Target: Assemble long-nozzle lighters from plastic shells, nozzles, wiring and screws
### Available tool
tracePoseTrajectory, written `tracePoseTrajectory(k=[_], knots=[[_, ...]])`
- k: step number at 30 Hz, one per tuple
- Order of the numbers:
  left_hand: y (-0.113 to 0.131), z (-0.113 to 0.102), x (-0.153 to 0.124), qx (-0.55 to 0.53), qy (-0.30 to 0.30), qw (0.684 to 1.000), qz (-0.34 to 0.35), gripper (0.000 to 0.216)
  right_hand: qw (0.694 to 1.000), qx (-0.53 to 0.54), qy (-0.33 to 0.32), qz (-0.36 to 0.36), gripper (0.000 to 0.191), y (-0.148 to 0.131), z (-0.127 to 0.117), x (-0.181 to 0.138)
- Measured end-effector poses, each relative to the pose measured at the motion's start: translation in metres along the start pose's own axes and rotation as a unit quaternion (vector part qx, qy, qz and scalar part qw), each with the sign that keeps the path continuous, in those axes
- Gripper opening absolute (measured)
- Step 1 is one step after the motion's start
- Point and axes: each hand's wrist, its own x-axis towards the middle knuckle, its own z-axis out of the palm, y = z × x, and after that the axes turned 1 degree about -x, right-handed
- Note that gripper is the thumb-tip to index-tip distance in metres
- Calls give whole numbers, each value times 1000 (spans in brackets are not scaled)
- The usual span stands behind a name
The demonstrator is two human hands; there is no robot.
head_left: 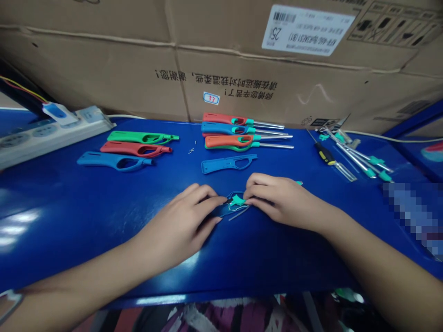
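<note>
Both my hands rest on the blue table (69,216) around a blue lighter shell (224,210) lying flat. My left hand (187,221) covers the shell's left end, its fingers pressed together on it. My right hand (280,198) pinches a small teal trigger piece (237,200) at the shell, with thin wires (238,213) trailing under it. Just beyond my hands lies an empty blue half shell (228,163).
Three empty shells, green (141,137), red (134,149) and blue (114,161), lie at the left. Several assembled lighters (242,131) are stacked at the back. A screwdriver (327,156) and metal-tube parts (360,157) lie right; a power strip (48,133) far left; cardboard boxes (221,60) behind.
</note>
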Motion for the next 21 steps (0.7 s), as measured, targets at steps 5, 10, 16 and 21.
tracePoseTrajectory(k=[5, 10, 16, 21], knots=[[1, -1, 1, -34, -7, 999, -27, 35, 999, -15, 16, -30, 18, 1, 7, 1], [2, -3, 4, -61, -18, 996, -57, 35, 992, -77, 51, -87, 23, -1, 9, 1], [4, -4, 4, -64, -14, 996, -64, 33, 983, -124, 66, -118, 24, -6, 7, 1], [4, -2, 5, -71, -13, 995, -67, 31, 978, -142, 73, -131, 25, -7, 8, 1]])
